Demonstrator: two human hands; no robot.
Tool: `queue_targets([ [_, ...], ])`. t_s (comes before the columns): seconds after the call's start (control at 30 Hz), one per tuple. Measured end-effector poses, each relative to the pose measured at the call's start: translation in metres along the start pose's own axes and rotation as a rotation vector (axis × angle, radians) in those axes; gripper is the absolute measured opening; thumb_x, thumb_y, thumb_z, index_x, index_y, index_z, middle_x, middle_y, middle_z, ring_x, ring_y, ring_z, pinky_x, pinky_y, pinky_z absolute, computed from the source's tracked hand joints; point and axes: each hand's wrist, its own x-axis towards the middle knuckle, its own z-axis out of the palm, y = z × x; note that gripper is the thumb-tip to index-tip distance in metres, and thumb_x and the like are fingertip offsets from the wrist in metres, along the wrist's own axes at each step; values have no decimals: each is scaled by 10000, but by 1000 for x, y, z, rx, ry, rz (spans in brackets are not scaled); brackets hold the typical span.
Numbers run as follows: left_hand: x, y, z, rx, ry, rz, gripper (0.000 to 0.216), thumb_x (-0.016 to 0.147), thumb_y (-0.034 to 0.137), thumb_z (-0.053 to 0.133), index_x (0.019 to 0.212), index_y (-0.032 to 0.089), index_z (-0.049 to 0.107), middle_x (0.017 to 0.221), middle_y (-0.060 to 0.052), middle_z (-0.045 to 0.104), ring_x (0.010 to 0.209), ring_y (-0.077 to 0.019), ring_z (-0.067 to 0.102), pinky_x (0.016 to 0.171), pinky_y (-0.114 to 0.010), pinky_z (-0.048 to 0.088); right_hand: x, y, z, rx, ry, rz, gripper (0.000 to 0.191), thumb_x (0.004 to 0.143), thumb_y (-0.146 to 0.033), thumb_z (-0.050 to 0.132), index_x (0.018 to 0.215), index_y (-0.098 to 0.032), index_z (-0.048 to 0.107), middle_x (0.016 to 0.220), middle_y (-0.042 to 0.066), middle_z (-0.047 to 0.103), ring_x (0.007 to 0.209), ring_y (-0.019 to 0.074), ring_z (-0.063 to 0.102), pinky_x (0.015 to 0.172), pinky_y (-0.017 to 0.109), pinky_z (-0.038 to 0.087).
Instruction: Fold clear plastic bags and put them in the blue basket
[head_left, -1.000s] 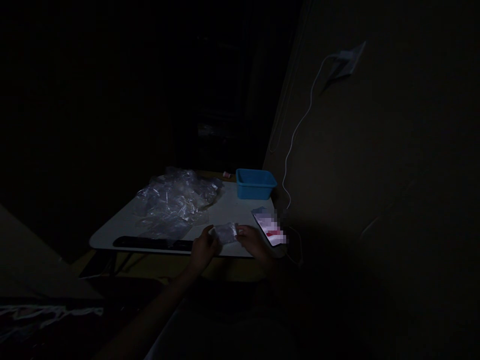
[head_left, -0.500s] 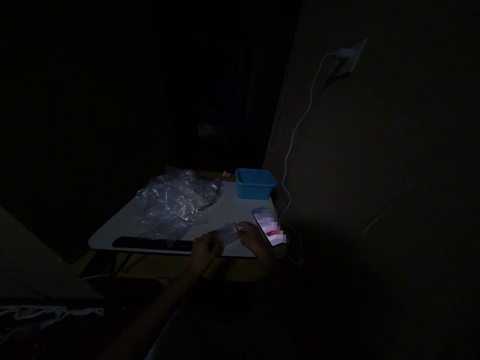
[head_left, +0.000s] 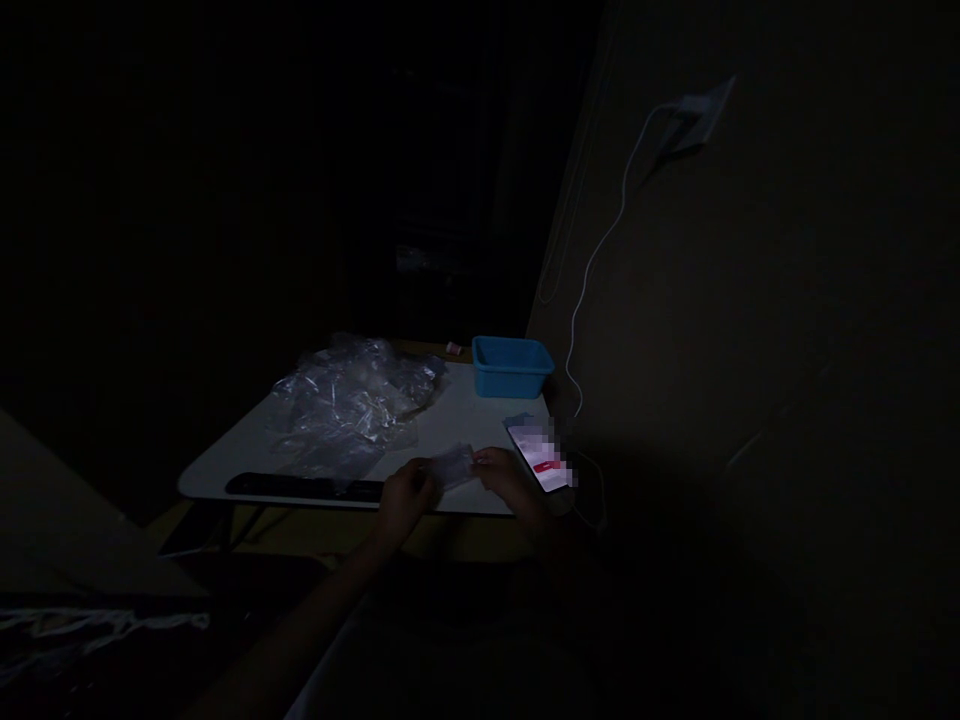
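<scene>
A small clear plastic bag (head_left: pixel 453 467) is stretched between my two hands, just above the near edge of the white table (head_left: pixel 442 425). My left hand (head_left: pixel 406 493) pinches its left end, fingers closed. At the opposite end, the fingers of my right hand (head_left: pixel 498 470) are closed on its upper right corner. Left of the bag lies a loose heap of crinkled clear plastic bags (head_left: pixel 352 395). A lit phone (head_left: pixel 536 455) rests by the table's right edge, close to my right hand. Dim light hides the finer details of the bag.
A blue plastic basket (head_left: pixel 510 382) stands at the table's back right corner, with a small pinkish object (head_left: pixel 454 349) left of it. Along the front edge runs a dark slot (head_left: pixel 300 487). From a wall socket (head_left: pixel 705 115), a white cable (head_left: pixel 592 255) hangs down beside the table.
Both hands stay on the small bag with nearly the same grip. The right fingers have shifted slightly, and the bag lies a little flatter between the hands.
</scene>
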Motion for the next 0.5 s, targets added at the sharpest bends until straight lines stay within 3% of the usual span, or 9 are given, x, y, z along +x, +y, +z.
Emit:
queue_targets([
  [0.17,13,-9,-12,-58,58,2,247,724,304,418,881,178,561,826,-29,659,726,-158,609,628,-241,463,-6,-6,-5,-9,-26,1,95,632,-198,545,686,-151,607,468,-42,522,399,71,459,388,169,333],
  [0.33,32,-20,-22,-86,-19,77,281,737,333,402,861,165,589,860,-47,660,724,-156,608,633,-242,471,-4,-3,-5,-40,-34,-14,109,624,-154,536,695,-142,618,470,-40,532,399,72,462,397,172,340],
  [0.5,47,-22,-18,2,-89,241,330,761,315,381,936,153,609,917,-74,642,843,-173,585,748,-284,454,18,-5,-9,-90,-106,-49,87,597,-129,553,626,-157,630,400,-63,496,361,68,430,401,175,338],
])
